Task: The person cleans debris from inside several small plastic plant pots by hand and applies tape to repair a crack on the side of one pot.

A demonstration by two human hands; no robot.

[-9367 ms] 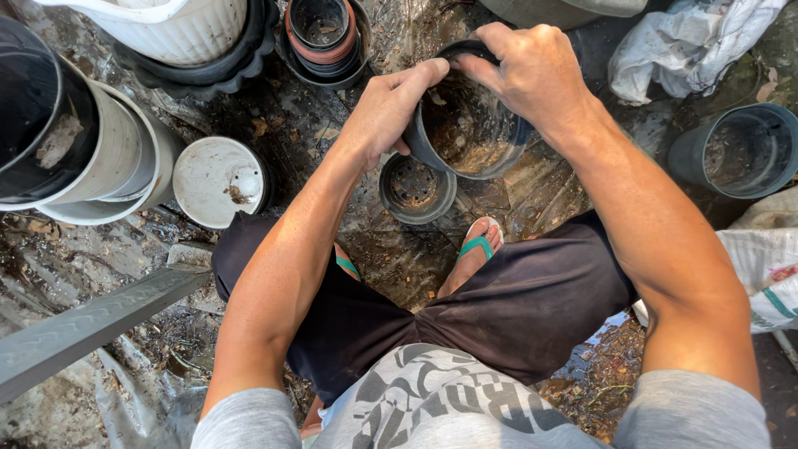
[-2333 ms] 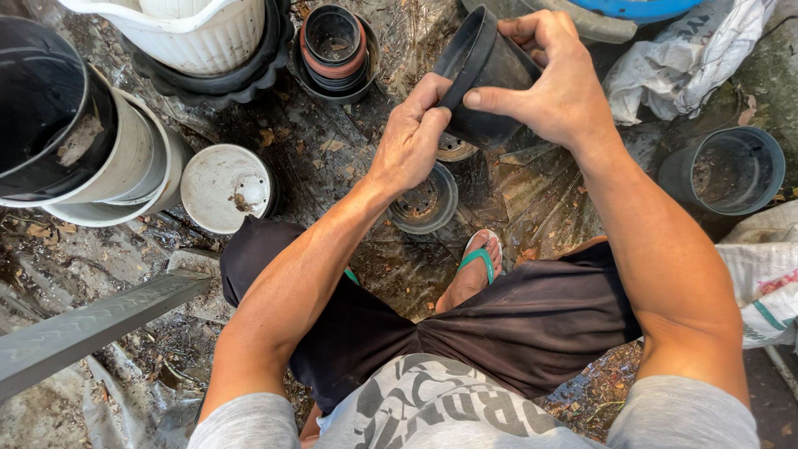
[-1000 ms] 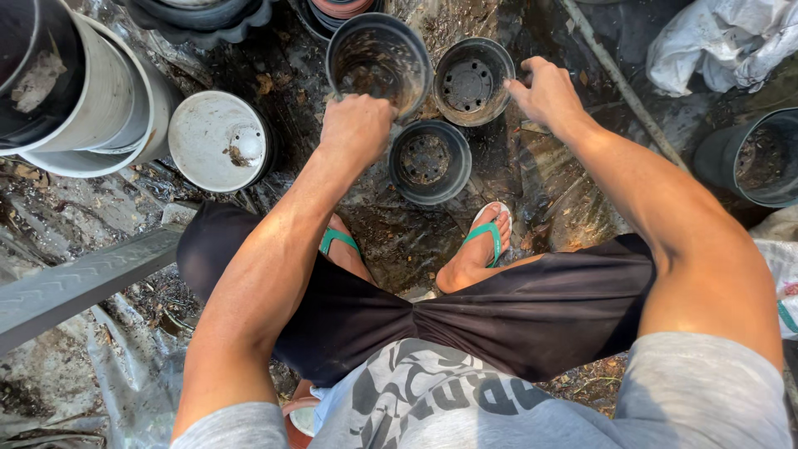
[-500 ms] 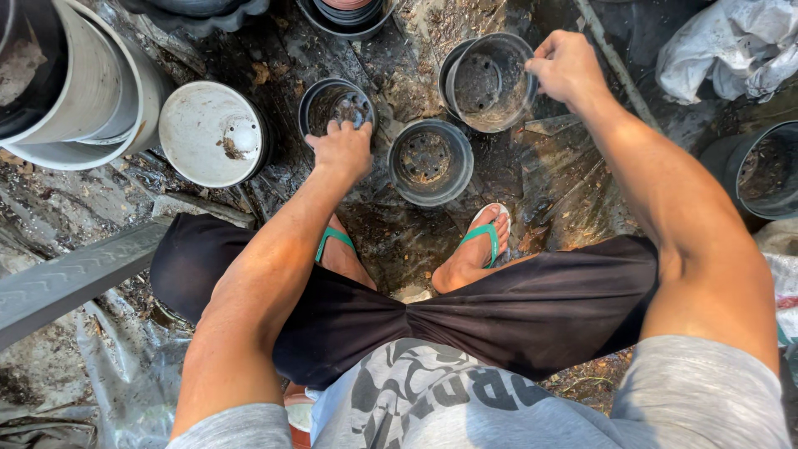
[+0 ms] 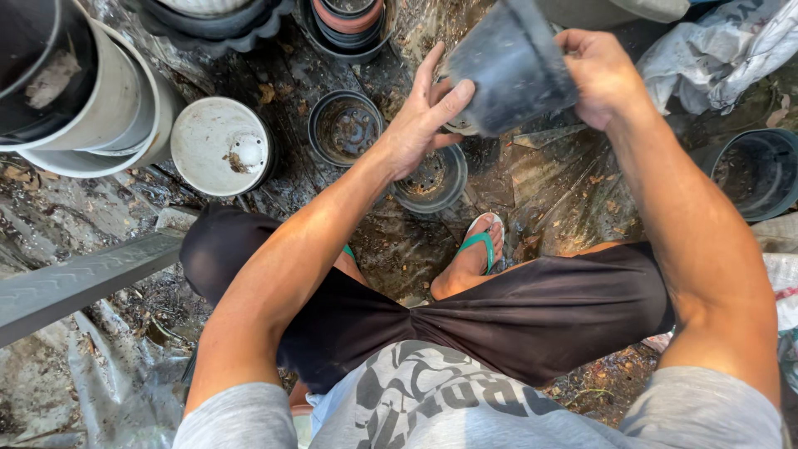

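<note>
Black pot (image 5: 511, 66) tilted, held by right hand (image 5: 600, 75), left hand (image 5: 422, 120) steadying; wet, debris-strewn ground (image 5: 549, 191) beneath.

I saw bare wet ground (image 5: 573, 191) right of the small black pot (image 5: 430, 179), room for a hand. Left of it, another pot (image 5: 345, 126) and a white tub (image 5: 220, 145) blocked the way.
</note>
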